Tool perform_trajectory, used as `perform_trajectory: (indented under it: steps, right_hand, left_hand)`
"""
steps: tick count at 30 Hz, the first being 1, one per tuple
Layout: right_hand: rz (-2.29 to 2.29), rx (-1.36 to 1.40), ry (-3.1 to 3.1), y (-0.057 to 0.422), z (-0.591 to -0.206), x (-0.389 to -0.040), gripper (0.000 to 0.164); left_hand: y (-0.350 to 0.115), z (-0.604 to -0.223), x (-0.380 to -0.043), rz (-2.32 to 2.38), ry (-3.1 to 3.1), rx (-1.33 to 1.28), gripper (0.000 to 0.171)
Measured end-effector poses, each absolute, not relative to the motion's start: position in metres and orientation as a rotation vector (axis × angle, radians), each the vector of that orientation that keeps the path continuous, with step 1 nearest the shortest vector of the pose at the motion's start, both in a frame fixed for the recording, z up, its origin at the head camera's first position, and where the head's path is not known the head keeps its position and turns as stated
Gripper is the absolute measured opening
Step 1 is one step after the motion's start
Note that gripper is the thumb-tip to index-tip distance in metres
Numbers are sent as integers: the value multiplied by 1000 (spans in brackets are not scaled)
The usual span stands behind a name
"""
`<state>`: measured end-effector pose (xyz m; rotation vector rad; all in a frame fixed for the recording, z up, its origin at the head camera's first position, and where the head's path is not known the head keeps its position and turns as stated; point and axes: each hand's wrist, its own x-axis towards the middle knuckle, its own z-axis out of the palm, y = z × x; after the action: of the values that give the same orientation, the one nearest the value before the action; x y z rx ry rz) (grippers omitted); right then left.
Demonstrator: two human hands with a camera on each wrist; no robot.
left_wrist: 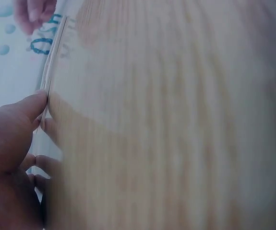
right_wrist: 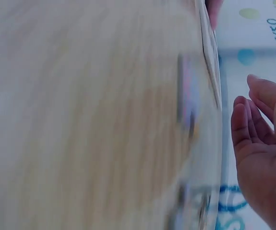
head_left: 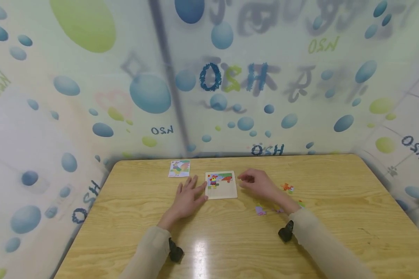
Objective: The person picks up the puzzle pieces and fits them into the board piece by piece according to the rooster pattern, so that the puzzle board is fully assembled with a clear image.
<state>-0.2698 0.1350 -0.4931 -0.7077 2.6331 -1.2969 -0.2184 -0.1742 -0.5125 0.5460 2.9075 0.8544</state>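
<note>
Cream in colour, the tray (head_left: 227, 191) lies flat on the wooden surface (head_left: 227, 236). Joined pieces (head_left: 213, 181) fill its upper left part, showing a bird, and run along its top to a red patch at the upper right; the tray's pale floor shows at the lower right. Beyond its upper left corner lies a card (head_left: 179, 169) with a similar bird picture.

Both hands are released. The left hand (head_left: 186, 198) is spread on the tray's left side, its thumb and a fingertip touching the edge. The right hand (head_left: 258, 185) is just beside the tray's right edge, fingers loosely curved and thumb apart, with nothing seen in its grasp.

Right of the tray, past the right hand, lies an orange piece (head_left: 287, 188); nearer the person are a purple piece (head_left: 260, 210) and others partly hidden by the right forearm. Behind the tray, the surface ends near a patterned wall (head_left: 227, 131). Plain wood stretches from the tray's near edge toward the person, between the two forearms.
</note>
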Motion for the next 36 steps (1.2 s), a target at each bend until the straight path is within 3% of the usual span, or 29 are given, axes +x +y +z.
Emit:
perform_trajectory:
  steps: [16, 26, 36]
  right_hand:
    - [-1240, -615, 2666, 229, -488, -277, 36]
    - [-1174, -653, 2581, 238, -495, -277, 44]
    - [-1134, -626, 2572, 238, -497, -280, 40]
  left_hand:
    - [-170, -508, -217, 812, 2899, 501, 55]
    - [-171, -506, -218, 813, 2904, 507, 54]
    - [-172, -510, -220, 806, 2899, 503, 55]
